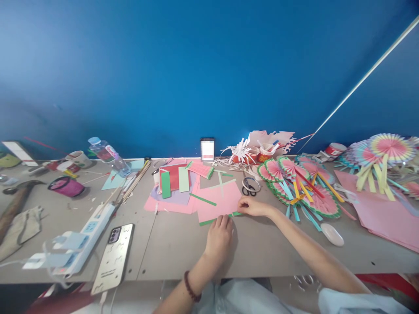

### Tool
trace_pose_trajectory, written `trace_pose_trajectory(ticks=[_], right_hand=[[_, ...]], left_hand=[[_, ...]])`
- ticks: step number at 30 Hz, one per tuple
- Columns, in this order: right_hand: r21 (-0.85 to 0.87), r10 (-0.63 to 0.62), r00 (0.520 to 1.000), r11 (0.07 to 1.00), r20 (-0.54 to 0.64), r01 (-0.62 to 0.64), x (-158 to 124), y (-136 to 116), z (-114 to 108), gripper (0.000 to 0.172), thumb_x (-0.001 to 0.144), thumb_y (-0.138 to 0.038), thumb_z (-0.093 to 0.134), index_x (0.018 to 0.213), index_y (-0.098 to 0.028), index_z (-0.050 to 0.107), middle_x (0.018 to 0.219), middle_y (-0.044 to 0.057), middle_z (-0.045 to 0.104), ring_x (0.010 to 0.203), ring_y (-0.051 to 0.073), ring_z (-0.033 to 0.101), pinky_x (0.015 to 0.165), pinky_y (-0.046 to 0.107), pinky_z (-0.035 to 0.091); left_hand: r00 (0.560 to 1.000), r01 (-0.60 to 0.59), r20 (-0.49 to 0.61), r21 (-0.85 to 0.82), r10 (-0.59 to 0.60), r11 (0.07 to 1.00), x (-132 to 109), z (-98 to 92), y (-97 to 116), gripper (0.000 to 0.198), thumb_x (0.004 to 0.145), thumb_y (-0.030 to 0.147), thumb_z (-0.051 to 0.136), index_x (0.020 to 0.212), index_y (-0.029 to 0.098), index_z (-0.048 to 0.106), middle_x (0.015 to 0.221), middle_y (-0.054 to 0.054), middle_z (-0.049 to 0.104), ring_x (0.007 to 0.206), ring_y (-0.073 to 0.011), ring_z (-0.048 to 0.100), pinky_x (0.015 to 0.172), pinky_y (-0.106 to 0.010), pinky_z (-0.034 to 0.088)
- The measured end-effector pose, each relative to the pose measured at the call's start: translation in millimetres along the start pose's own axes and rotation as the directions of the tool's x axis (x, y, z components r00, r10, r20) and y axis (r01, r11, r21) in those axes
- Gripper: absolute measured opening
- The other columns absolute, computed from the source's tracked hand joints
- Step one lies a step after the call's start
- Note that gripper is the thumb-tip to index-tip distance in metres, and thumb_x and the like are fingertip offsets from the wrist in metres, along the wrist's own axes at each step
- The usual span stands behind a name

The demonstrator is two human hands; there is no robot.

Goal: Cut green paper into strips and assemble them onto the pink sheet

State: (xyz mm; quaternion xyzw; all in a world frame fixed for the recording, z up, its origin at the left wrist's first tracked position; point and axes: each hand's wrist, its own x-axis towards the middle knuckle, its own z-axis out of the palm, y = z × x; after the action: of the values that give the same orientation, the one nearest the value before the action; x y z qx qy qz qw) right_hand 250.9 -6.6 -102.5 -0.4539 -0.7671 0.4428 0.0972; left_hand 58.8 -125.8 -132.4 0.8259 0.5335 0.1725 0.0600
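A pink paper sheet (218, 201) with a green strip along its near edge lies on the grey table (176, 248). My left hand (218, 237) rests with its fingertips on the sheet's near edge, fingers together and bent. At the sheet's right corner my right hand (252, 206) pinches the paper edge. Loose green strips (203, 199) lie across the sheet.
Scissors (250, 186) lie just behind my right hand. Pink and green paper fans (303, 187) cover the right side, with more pink sheets (386, 216) beyond. On the left are a phone (114, 257), a power strip (81, 237), a water bottle (108, 155), a hammer (15, 205) and a pink tape roll (65, 186).
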Motion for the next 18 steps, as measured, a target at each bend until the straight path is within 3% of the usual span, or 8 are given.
trace_pose_trajectory(ticks=[12,18], right_hand=[[-0.119,0.055,0.998,0.991,-0.025,-0.057,9.4,5.1,6.1,0.015,0.075,-0.027,0.067,0.064,-0.015,0.065,0.075,0.002,0.062,0.070,0.015,0.053,0.064,0.025,0.039],[-0.175,0.027,1.000,0.984,0.005,-0.026,10.8,5.1,3.7,0.014,0.074,-0.023,0.067,0.062,-0.015,0.063,0.064,0.002,0.058,0.065,0.014,0.048,0.059,0.024,0.034]], left_hand=[[1.000,0.030,0.002,-0.052,-0.030,0.998,0.9,-3.1,-3.9,0.035,0.085,0.009,0.054,0.118,0.018,0.059,0.115,-0.009,0.064,0.107,-0.0260,0.059,0.093,-0.043,0.052],[0.999,0.025,0.023,-0.045,-0.024,0.999,2.6,-6.9,-3.4,0.032,0.086,0.009,0.052,0.116,0.018,0.059,0.116,-0.009,0.063,0.107,-0.0262,0.057,0.092,-0.043,0.052]])
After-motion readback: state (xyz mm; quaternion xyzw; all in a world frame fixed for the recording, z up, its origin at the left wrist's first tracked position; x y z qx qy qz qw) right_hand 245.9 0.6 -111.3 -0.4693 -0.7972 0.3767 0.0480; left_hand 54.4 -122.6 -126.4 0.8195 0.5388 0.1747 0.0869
